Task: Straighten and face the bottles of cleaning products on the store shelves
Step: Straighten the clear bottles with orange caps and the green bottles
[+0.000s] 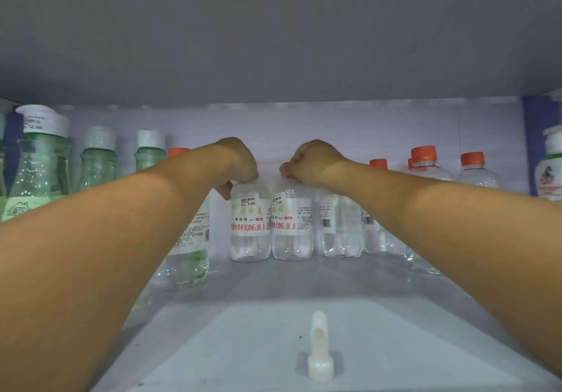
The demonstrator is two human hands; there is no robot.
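Two clear bottles with white labels stand side by side at the back of the shelf. My left hand grips the top of the left clear bottle, hiding its cap. My right hand is closed over the orange cap of the right clear bottle. Both labels face me, the right one turned slightly. Further clear bottles with orange caps stand in a row to the right, with labels turned sideways.
Green bottles with white caps line the left side, and another clear bottle stands behind my left forearm. A white bottle sits at far right. A white plastic peg stands on the grey shelf front. The upper shelf hangs low.
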